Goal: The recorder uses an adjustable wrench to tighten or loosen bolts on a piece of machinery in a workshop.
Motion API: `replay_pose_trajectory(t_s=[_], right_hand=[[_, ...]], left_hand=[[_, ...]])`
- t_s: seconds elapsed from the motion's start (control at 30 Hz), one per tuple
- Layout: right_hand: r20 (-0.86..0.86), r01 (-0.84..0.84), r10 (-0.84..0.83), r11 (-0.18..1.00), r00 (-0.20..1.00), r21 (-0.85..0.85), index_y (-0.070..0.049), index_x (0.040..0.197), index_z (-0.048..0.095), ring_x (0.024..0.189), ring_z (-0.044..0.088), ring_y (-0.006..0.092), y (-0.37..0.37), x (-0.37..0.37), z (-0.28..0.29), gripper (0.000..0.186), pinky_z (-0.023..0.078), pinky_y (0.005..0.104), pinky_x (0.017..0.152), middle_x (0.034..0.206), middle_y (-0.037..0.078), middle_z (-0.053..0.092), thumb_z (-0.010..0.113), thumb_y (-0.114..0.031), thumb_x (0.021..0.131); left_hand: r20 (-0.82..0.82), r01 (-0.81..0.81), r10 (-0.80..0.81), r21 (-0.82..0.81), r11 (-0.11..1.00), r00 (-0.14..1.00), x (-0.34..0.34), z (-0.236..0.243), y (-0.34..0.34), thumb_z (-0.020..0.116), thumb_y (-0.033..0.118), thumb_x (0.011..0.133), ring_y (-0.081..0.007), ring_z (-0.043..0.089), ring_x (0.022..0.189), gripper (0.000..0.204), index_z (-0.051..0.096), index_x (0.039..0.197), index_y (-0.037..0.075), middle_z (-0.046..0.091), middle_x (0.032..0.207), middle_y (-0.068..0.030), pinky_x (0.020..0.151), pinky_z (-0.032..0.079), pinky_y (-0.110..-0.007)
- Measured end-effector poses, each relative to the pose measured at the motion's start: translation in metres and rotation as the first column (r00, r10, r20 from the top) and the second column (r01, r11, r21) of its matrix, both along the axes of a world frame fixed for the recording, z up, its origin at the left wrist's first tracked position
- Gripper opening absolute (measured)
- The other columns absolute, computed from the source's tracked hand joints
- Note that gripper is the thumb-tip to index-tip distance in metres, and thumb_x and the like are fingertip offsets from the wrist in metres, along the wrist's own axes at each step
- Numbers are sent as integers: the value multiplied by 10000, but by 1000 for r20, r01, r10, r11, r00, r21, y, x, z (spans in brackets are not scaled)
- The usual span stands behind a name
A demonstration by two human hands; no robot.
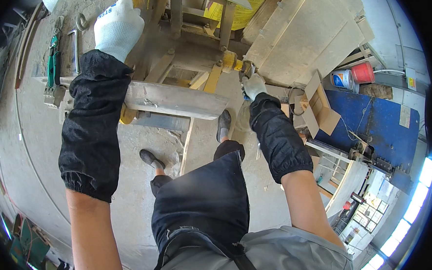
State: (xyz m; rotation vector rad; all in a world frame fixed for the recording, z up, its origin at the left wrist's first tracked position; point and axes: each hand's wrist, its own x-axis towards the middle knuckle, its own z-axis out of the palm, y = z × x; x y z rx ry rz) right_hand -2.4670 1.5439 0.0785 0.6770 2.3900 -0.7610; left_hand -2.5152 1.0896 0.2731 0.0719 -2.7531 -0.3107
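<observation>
My left hand, in a white knit glove, is at the upper left over the dusty machine frame. Its fingers look curled, and what lies under them is hidden. Farther right, my right hand, gloved too, is closed at the end of a yellow shaft fitting. A small grey metal part shows by its fingers, too unclear to name. Beside my left forearm lie a green-handled tool, a bent metal rod and a metal ring.
A metal beam crosses before me, above my feet. Right of the machine stand a large dusty panel, an open cardboard box, a white-and-blue bucket, a red bucket and a blue plate. A yellow sack lies behind.
</observation>
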Motion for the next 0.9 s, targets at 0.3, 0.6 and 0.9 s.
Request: replay_pose_trajectory(t_s=[0.3, 0.6, 0.9], right_hand=[[-356, -41, 139, 963, 924, 268, 52, 1037, 576, 549, 672, 228, 52, 4, -60, 351, 522, 373, 463, 763, 136, 697, 650, -287, 984], [-350, -84, 226, 922, 909, 377, 60, 1098, 538, 631, 718, 302, 29, 13, -61, 418, 568, 418, 569, 790, 194, 710, 615, -330, 967], [-273, -119, 232, 919, 934, 375, 38, 1098, 534, 675, 733, 312, 21, 15, -48, 425, 581, 448, 637, 771, 180, 719, 597, -366, 981]], left_hand=[[35, 0, -2, 53, 999, 999, -15, 7, 27, 649, 279, 965, -440, 710, 949, 353, 576, 1223, 49, 732, 980, -245, 850, 555, -524], [69, -19, 17, 32, 999, 998, -13, 12, 20, 623, 290, 983, -443, 705, 992, 372, 577, 1248, 33, 729, 1019, -254, 884, 548, -524], [122, -40, 36, 34, 999, 992, -12, 18, 18, 623, 291, 990, -435, 706, 1028, 402, 571, 1294, 33, 732, 1042, -255, 907, 550, -518]])
